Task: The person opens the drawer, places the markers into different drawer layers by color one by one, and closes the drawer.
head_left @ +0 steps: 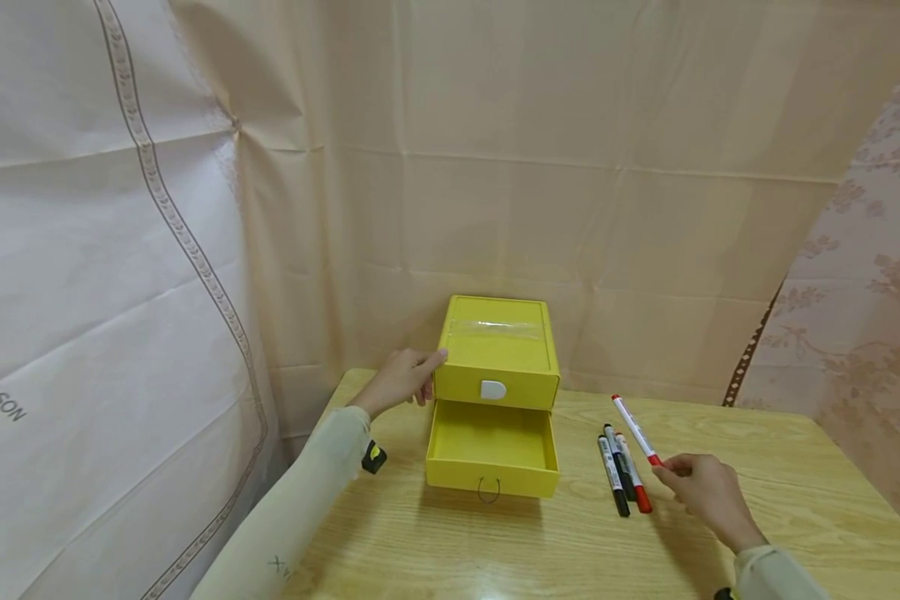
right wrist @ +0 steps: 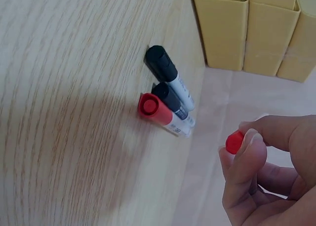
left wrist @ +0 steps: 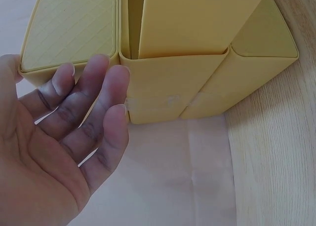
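A yellow two-drawer box (head_left: 502, 354) stands on the table, its lower drawer (head_left: 457, 475) pulled out and bare inside. My left hand (head_left: 399, 382) rests on the box's left side near the top, thumb by the upper edge and fingers loosely bent against the wall. Between thumb and fingers, my right hand (head_left: 708, 496) pinches a red marker (head_left: 633, 425) by its red lower end, its white barrel slanting up and left. Beside it lie two black markers (head_left: 612, 475) and another red marker (head_left: 642, 498), side by side on the tabletop.
The wooden table (head_left: 765, 475) has its back edge against a beige cloth (head_left: 570, 208). A white knob (head_left: 492, 389) is on the upper drawer, and a thin ring pull (head_left: 489, 492) hangs from the lower one. White cloth (head_left: 82, 292) hangs at the left.
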Action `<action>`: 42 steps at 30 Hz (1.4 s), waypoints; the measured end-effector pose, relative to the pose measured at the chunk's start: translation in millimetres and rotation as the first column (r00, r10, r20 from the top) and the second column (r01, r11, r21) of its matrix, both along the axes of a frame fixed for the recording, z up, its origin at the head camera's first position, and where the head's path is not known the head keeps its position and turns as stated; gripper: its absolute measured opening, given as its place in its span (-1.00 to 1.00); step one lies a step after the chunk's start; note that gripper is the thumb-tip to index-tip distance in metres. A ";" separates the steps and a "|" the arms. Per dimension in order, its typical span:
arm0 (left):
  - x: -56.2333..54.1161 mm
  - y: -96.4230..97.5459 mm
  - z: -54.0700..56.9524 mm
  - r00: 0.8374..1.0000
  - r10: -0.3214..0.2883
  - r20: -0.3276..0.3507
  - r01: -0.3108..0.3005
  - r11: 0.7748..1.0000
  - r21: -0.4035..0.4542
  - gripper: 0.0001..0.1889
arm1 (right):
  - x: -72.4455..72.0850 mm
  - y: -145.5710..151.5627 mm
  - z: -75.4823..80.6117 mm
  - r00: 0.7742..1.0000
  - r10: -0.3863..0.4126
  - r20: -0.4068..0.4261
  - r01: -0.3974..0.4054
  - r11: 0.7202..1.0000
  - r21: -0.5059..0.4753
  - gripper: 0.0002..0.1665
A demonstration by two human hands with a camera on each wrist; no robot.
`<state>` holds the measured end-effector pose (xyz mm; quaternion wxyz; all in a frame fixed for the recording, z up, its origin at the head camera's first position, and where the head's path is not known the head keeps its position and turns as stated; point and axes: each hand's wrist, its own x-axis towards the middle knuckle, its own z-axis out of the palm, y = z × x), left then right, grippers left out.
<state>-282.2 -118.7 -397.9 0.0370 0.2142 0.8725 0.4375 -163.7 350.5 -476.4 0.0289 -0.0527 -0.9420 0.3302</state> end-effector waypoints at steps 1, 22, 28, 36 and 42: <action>0.0 0.0 0.0 1.000 0.000 0.002 0.000 1.000 0.001 -0.28 | 0.4 -1.1 0.8 1.000 0.000 0.000 0.000 1.000 -0.001 -0.68; 3.2 -0.3 1.5 1.000 0.014 0.005 -0.014 1.000 -0.015 -0.27 | 10.2 -18.6 15.9 0.995 0.054 -0.086 -0.054 0.999 -0.001 -0.63; 2.9 -0.1 1.6 1.000 0.013 0.001 -0.013 1.000 -0.014 -0.27 | 14.4 -23.9 18.6 0.992 0.058 -0.115 -0.057 0.998 0.011 -0.64; 3.5 0.7 1.7 1.000 0.012 0.005 -0.012 1.000 -0.012 -0.26 | 16.2 -27.3 19.2 0.988 0.065 -0.139 -0.065 0.998 0.008 -0.62; 4.0 1.0 2.5 1.000 0.010 0.006 -0.010 1.000 -0.008 -0.27 | 16.8 -29.7 19.9 0.985 0.062 -0.164 -0.063 0.998 0.000 -0.63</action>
